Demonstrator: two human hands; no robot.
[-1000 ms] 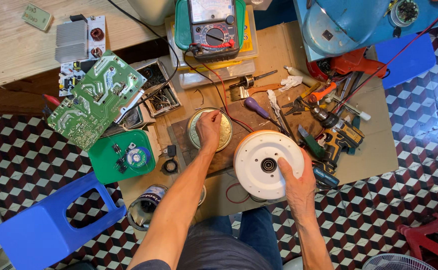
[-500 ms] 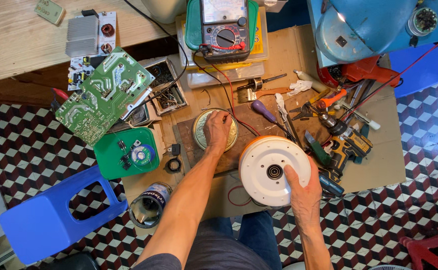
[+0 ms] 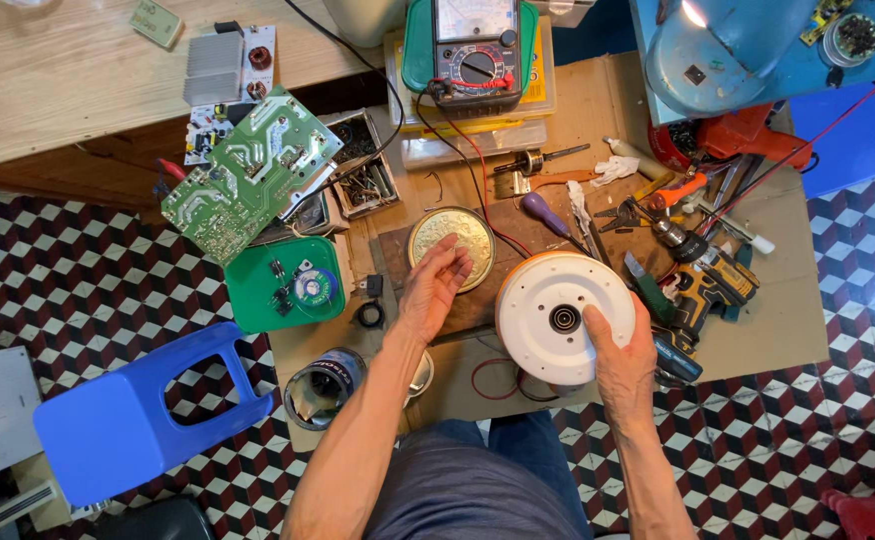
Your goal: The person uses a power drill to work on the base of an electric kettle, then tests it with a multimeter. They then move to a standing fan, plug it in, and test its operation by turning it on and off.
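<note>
- While the right hand (image 3: pixel 623 355) grips the white round housing (image 3: pixel 565 318) at its lower right edge, the housing stands tilted on the cardboard sheet (image 3: pixel 758 320), so it can slip and roll onto the tools just beside it.
- The left hand (image 3: pixel 433 285) is half open and holds nothing; it hovers over the lower rim of the brass-coloured disc (image 3: pixel 452 243), and I cannot tell if it touches.
- A careless move of this hand can push the disc off the small wooden board (image 3: pixel 478 305) toward the red wire (image 3: pixel 478 170) of the multimeter (image 3: pixel 470 45).
- The cordless drill (image 3: pixel 708 285) and screwdrivers lie near the housing, so the plastic can get scratched.
</note>
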